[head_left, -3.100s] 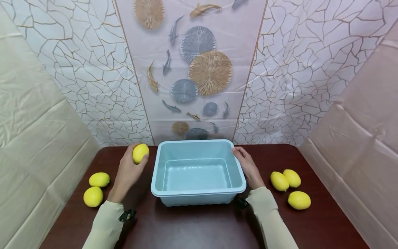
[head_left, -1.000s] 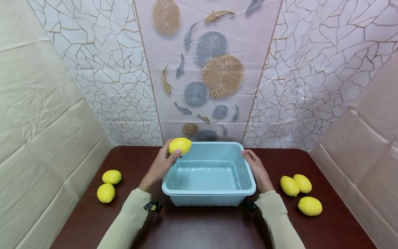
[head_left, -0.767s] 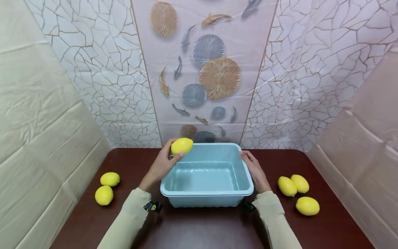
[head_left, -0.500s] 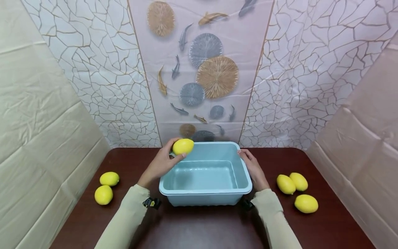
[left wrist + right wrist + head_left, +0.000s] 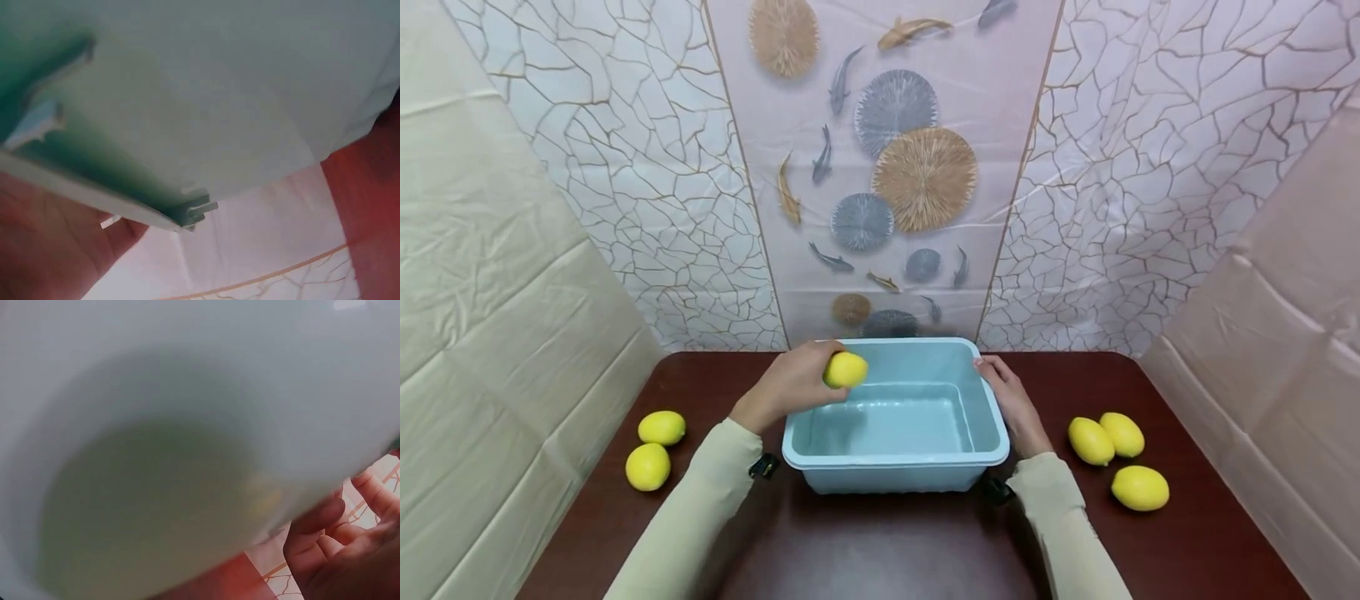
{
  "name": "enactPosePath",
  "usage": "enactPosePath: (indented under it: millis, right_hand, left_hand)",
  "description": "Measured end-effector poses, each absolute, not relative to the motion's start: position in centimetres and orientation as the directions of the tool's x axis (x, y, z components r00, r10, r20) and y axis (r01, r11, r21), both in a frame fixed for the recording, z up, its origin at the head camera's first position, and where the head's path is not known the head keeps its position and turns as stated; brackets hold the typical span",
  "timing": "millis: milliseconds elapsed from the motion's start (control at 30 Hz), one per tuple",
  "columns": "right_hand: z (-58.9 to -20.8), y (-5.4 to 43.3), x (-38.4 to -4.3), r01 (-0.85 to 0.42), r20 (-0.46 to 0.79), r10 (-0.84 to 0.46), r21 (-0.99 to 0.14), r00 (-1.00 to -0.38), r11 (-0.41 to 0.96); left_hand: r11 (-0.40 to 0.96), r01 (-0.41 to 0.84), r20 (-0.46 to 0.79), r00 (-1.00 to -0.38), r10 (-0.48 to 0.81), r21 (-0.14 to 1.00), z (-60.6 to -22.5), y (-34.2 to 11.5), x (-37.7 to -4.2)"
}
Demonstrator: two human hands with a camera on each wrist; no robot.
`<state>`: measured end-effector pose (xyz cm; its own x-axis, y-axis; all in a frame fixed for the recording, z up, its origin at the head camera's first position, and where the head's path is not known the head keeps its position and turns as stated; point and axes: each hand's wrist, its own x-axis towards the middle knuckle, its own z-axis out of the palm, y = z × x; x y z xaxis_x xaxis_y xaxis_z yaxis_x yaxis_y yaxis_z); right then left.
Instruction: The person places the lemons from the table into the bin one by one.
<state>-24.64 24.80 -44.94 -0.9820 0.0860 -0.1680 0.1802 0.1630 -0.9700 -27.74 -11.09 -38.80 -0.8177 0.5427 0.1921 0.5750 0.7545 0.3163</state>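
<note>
A yellow lemon (image 5: 847, 370) is gripped by my left hand (image 5: 801, 379), palm turned down, over the left part of a light blue plastic basin (image 5: 895, 460). Fingers and thumb wrap the lemon's left side, and its right end pokes out. Nothing lies inside the basin. At the basin's right rim, my right hand (image 5: 1009, 400) holds on with curled fingers. The left wrist view is filled by the basin's outer wall (image 5: 219, 100), with part of the left hand (image 5: 56, 244) at lower left. In the right wrist view, the right hand's fingers (image 5: 319, 515) show beside the blurred basin wall.
Two lemons (image 5: 647, 467) lie at the left of the dark red-brown table (image 5: 865, 550). Several more lemons (image 5: 1140, 488) lie at the right. Patterned cloth (image 5: 917, 183) hangs behind the table, and beige cloth walls (image 5: 490, 333) stand at both sides.
My left hand has carried the lemon rightward from beside the basin to over it, then turned palm down and lowered slightly. My right hand keeps its grip on the rim.
</note>
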Motion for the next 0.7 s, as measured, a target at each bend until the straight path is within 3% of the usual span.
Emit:
enactPosePath:
  millis: [267,500,700]
  right_hand:
    - [-44.1,24.6,-23.8,0.175,-0.165,0.083,-0.975,-0.983,0.135]
    - [-42.8,23.9,-23.0,0.181,-0.175,0.057,-0.976,-0.983,0.121]
    - [-44.8,24.8,-24.3,0.151,-0.143,0.071,-0.979,-0.987,0.133]
  left_hand:
    - [0.779,0.627,0.059,-0.777,0.627,-0.029,-39.5,-9.2,-28.3]
    - [0.773,0.627,-0.119,-0.778,0.616,-0.097,-40.5,-8.9,-27.9]
    - [0.762,0.630,-0.111,-0.777,0.620,-0.152,-40.7,-8.7,-27.9]
